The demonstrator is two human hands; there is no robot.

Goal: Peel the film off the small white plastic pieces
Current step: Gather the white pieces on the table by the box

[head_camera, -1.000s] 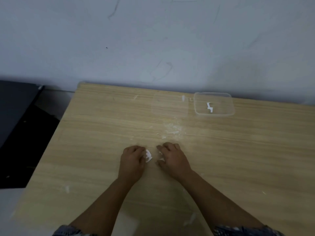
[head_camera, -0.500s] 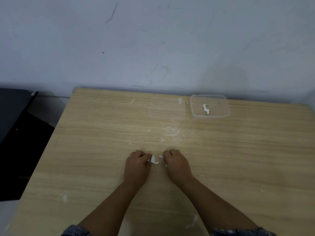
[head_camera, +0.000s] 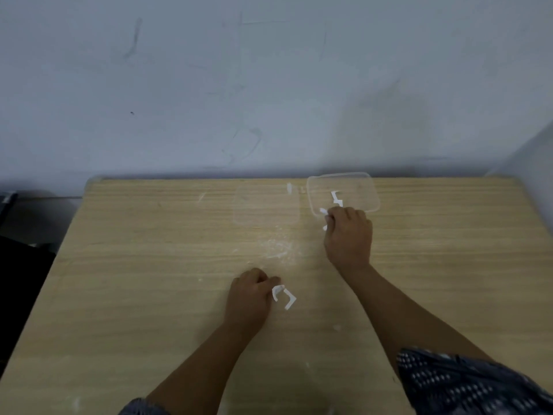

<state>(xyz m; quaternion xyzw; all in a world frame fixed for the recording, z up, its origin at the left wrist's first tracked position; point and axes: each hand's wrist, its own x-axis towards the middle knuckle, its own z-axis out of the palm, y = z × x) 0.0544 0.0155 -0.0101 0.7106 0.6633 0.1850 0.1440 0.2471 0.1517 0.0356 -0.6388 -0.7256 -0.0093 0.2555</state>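
Plainly unlabelled white piece (head_camera: 284, 296)

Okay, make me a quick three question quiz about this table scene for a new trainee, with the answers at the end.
1. True or false: the right hand is at the near edge of the clear tub.
2. Which hand grips the white piece over the middle of the table?
3. Besides what the right hand holds, how many white pieces lie in the tub: A none, B one, C four?

Key: 1 true. 2 The left hand. 3 B, one loose piece.
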